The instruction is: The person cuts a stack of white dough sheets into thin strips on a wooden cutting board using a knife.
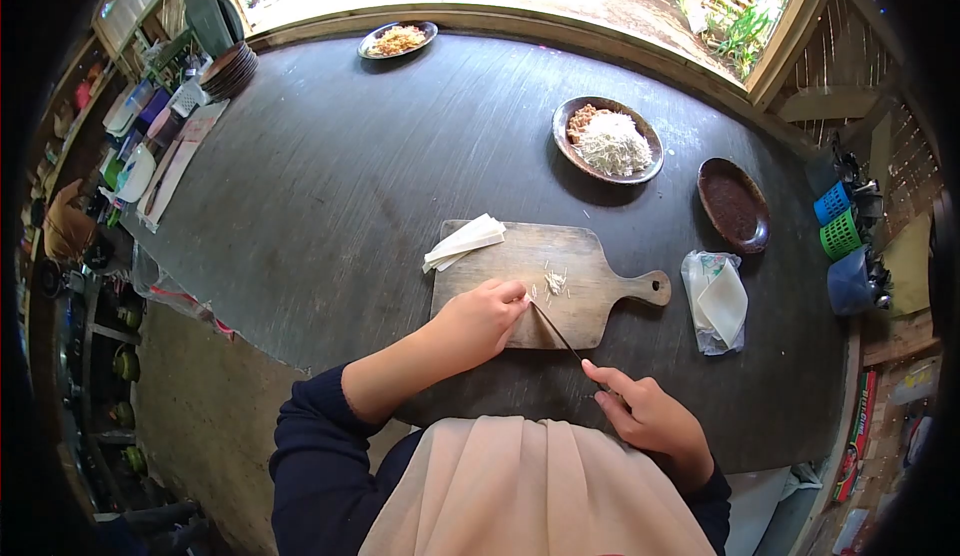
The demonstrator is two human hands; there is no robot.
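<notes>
A wooden cutting board [572, 246] with a handle lies flat in front of me. My left hand [485, 318] is closed at its front part, fingers curled down on a white strip of which only a pale tip shows. Beside those fingertips is the blade of a knife [556, 330], slanting across the board. My right hand [645, 411] grips the knife's handle, which is mostly hidden. Thin white shreds [555, 282] lie right of the blade's tip. A stack of flat white strips [466, 243] rests on the board's far left corner.
Right of the board are a plastic bag with white sheets [722, 301] and a brown oval dish [735, 206]. Farther back stand a plate of white shreds [615, 144] and a plate of orange-yellow food [397, 40]. Stacked brown plates [230, 72] sit at the dark table's [330, 156] left edge.
</notes>
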